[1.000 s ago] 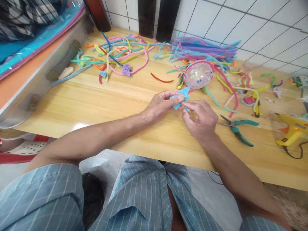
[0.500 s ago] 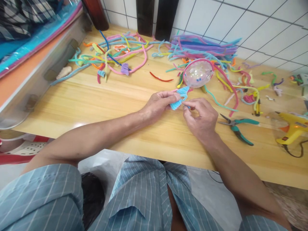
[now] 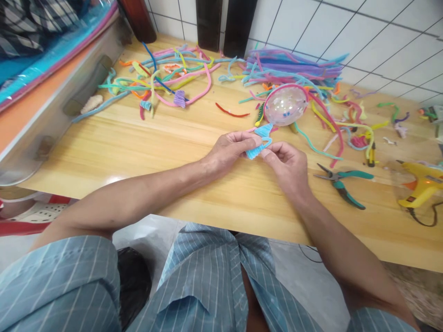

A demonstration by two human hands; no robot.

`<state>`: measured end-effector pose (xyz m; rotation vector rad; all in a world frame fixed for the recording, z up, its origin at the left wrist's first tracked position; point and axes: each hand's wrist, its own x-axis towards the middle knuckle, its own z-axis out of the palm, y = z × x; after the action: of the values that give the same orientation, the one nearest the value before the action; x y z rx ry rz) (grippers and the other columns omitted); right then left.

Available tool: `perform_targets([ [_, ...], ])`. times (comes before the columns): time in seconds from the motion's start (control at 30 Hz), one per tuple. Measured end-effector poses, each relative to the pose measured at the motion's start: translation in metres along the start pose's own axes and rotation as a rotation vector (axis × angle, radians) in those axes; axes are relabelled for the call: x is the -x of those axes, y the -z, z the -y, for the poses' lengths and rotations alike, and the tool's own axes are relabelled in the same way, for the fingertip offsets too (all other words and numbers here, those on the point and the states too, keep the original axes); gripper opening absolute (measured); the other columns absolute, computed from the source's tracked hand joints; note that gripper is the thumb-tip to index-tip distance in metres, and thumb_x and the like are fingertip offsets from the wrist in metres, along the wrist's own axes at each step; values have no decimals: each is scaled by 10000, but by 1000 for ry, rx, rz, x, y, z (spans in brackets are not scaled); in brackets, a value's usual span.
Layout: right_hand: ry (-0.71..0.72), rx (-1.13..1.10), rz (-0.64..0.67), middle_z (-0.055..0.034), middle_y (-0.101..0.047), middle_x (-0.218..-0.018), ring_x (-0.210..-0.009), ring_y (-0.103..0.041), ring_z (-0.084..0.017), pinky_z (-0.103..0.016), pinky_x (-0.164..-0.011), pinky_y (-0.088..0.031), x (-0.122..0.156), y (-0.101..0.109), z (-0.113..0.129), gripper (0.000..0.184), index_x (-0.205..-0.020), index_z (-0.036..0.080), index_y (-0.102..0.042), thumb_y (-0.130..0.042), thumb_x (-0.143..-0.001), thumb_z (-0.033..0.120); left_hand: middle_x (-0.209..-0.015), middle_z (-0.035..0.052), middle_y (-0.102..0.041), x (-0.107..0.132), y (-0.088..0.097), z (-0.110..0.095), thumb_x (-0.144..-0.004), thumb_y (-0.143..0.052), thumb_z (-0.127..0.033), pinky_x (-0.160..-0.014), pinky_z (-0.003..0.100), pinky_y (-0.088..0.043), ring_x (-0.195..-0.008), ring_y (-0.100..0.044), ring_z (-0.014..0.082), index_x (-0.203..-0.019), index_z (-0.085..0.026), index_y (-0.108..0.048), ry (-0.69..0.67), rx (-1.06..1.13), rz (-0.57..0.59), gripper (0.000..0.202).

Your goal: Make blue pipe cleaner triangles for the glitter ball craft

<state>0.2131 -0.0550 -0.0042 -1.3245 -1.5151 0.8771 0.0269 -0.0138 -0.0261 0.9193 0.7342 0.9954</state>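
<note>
Between my hands is a light blue pipe cleaner (image 3: pixel 254 151), bent into tight zigzag folds with a loop on its right side. My left hand (image 3: pixel 232 148) pinches the folded part between thumb and fingers. With thumb and forefinger closed, my right hand (image 3: pixel 286 162) grips the loop's end at the right. Just beyond the fingertips shows another folded blue piece (image 3: pixel 264 130), with a bit of pink beside it; whether it joins the held part I cannot tell. A clear bowl with a pink rim (image 3: pixel 285 105) sits right behind.
Loose pipe cleaners (image 3: pixel 194 87) lie tangled at the back left, a purple and blue bundle (image 3: pixel 294 67) by the wall. Teal-handled pliers (image 3: pixel 342 180) and a yellow glue gun (image 3: pixel 420 184) lie to the right. A plastic bin (image 3: pixel 69 97) stands left.
My right hand has shifted slightly left, closer to my left hand, its fingers now at the loop of the blue pipe cleaner. My left hand keeps its hold almost unmoved.
</note>
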Motion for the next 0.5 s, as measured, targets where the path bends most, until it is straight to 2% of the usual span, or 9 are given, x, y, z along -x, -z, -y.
perform_targets([
  [0.2, -38, -63, -6, 31, -633, -696, -637, -544, -140, -293, -605, -471, -5, 1, -5, 367, -736, 251, -648, -865, -861, 519, -1015, 26, -788, 0, -7, 0, -712, -1004, -488, -759, 275, -507, -835, -660, 129, -953, -196, -810, -16, -4, 67, 425],
  [0.3, -19, -80, -25, 29, -632, -702, -640, -545, -142, -296, -604, -469, -5, 1, -7, 374, -737, 255, -642, -868, -864, 525, -988, 17, -774, 1, -9, -1, -678, -1027, -466, -793, 262, -518, -881, -667, 135, -927, -187, -786, -42, -39, 83, 445],
  [0.4, -14, -67, -34, 28, -643, -703, -642, -547, -143, -296, -597, -461, -4, 1, -8, 367, -742, 256, -651, -876, -863, 518, -902, 14, -763, 1, -8, 0, -751, -993, -493, -854, 273, -531, -914, -688, 147, -852, -182, -755, -52, -94, 59, 405],
  [0.5, -1, -28, -41, 31, -660, -715, -652, -563, -142, -302, -621, -475, -2, 1, -7, 342, -761, 253, -659, -875, -868, 496, -832, 6, -750, 1, -5, 1, -831, -944, -519, -821, 290, -536, -798, -670, 130, -846, -182, -755, -28, -75, 45, 387],
])
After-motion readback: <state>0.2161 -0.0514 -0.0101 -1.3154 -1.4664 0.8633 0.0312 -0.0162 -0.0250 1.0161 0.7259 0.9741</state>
